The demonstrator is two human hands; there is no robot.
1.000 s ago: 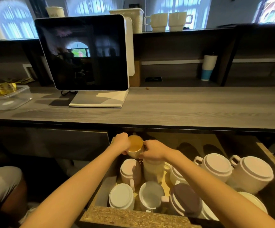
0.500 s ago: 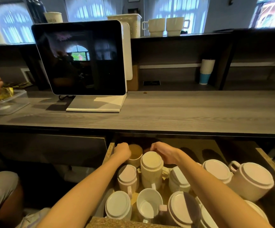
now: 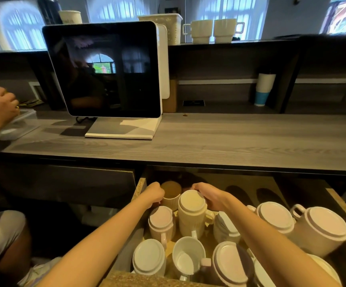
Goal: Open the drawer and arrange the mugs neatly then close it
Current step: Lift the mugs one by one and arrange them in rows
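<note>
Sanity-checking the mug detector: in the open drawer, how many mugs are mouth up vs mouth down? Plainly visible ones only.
Mouth up: 2, the ribbed cup in the left hand and a white mug.
Mouth down: 7, the tall mug gripped by the right hand and six other mugs.
Total: 9; bits behind the right forearm are too hidden to count.

Left hand (image 3: pixel 154 193) fingertips out of sight by ribbed mug (image 3: pixel 170 200); drawer (image 3: pixel 140 186) rear dark under desk (image 3: pixel 230 141); btm-right mug (image 3: pixel 326 270) cropped by frame edge.
</note>
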